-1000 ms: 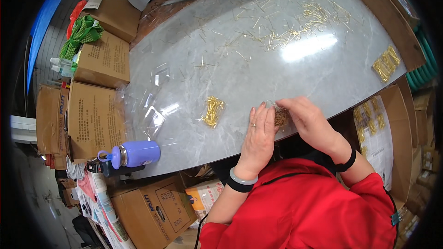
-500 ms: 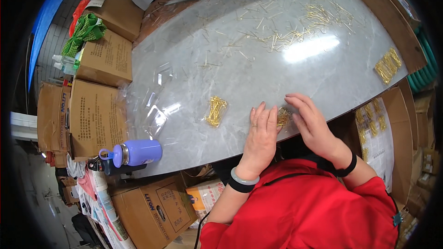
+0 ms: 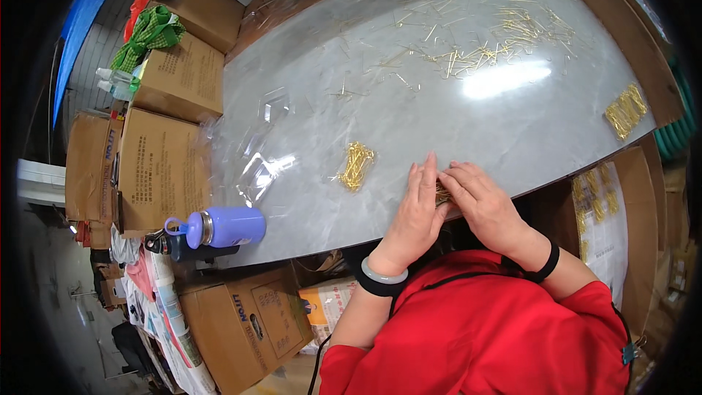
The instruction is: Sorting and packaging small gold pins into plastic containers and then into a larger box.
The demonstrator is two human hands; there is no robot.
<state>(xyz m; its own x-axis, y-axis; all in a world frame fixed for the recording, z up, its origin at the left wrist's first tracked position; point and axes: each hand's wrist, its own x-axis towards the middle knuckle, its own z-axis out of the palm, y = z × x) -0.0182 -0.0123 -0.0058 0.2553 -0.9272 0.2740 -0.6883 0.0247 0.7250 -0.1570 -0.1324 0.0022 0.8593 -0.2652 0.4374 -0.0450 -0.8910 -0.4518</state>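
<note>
At the table's near edge, my left hand (image 3: pixel 414 213) and my right hand (image 3: pixel 488 203) come together around a small bundle of gold hooks (image 3: pixel 442 193). My fingers lie mostly straight against its sides and cover most of it; whether it is in a bag cannot be seen. To the left of my hands, a clear packet of gold hooks (image 3: pixel 356 166) lies flat on the grey marbled table (image 3: pixel 307 197). Loose gold wire hooks (image 3: pixel 475 58) are scattered over the far part of the table, heaped thickest toward the far right.
More gold packets (image 3: pixel 625 111) lie at the table's right edge. An open carton (image 3: pixel 643 212) with further packets stands below it. At left are clear plastic pieces (image 3: pixel 257 175), a purple bottle (image 3: pixel 232 226) and stacked cardboard boxes (image 3: pixel 164 168). A wooden rim (image 3: pixel 621 36) borders the right side.
My right hand has moved in toward the left, its fingers now lowered against the bundle. My two hands are closer together and hide more of it. The whole view has shifted slightly.
</note>
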